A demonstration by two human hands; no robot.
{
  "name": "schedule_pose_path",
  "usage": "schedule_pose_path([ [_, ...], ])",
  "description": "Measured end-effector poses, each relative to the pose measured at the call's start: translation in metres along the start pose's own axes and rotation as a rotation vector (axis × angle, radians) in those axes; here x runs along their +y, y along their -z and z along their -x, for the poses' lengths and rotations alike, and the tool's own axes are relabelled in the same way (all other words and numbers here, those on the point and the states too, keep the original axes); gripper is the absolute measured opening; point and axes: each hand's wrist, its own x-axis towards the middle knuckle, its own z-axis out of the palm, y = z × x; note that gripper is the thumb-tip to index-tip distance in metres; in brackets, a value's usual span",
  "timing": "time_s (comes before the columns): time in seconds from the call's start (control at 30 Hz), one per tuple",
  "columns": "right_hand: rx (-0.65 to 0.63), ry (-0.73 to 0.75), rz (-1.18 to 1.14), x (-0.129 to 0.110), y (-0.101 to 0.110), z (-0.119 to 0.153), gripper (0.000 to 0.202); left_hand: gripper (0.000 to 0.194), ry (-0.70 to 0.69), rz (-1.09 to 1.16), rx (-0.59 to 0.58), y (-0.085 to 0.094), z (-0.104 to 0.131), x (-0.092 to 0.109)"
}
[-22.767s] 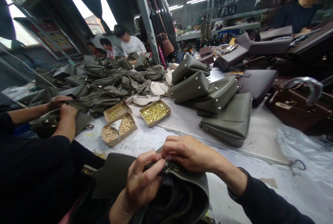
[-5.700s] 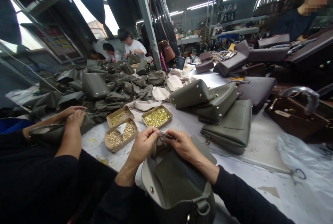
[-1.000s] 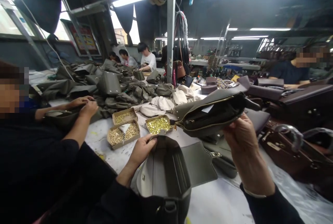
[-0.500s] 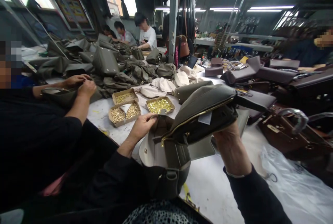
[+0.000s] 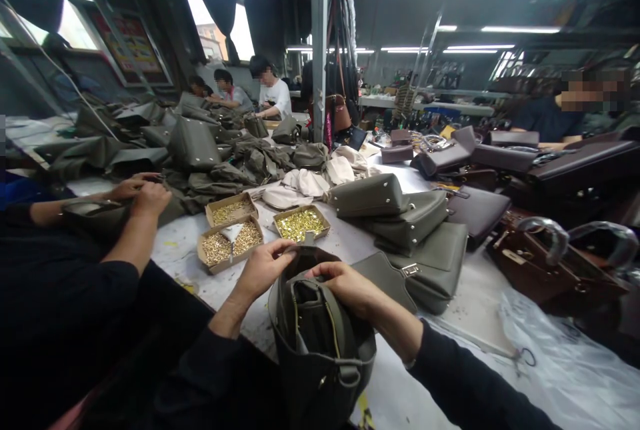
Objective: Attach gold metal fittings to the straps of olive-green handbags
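Head view: inside the bag (image 5: 306,371), the pouch (image 5: 316,321) runs lengthwise near the right hand (image 5: 350,287), whose grip is unclear, while the left hand (image 5: 261,270) pinches the bag's far edge.

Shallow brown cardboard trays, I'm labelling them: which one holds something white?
The brown cardboard tray nearest the camera; only it shows a white triangular piece inside.

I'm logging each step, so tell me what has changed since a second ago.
The zippered pouch, then held out by the right hand to the right of the olive bag, has moved left and down and now sits inside it. The right hand came across with it, fingers near its top. Unchanged: the left hand on the bag's rim, the flap folded open, the cardboard boxes.
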Motion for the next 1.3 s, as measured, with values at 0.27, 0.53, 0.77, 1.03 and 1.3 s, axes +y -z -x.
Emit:
schedule_pose_path([
  [0.27,0.053,-0.016,-0.053,0.012,-0.001,-0.012,0.031,0.022,-0.276,-0.001,0.194,0.003,0.024,0.019],
  [0.53,0.096,0.024,0.057,0.014,0.004,-0.012,0.022,0.022,-0.295,0.059,-0.106,0.000,0.046,0.057],
  [0.77,0.299,0.535,1.047,-0.006,0.020,0.012,0.018,0.019,-0.237,-0.231,-0.065,-0.014,0.046,0.045],
  [1.03,0.422,0.593,1.263,-0.008,0.027,0.002,0.019,0.016,-0.049,-0.592,-0.046,-0.011,0.047,0.043],
  [1.3,0.218,0.371,1.095,-0.002,0.054,-0.015,0.029,0.021,-0.153,-0.211,0.001,0.001,0.069,0.043],
])
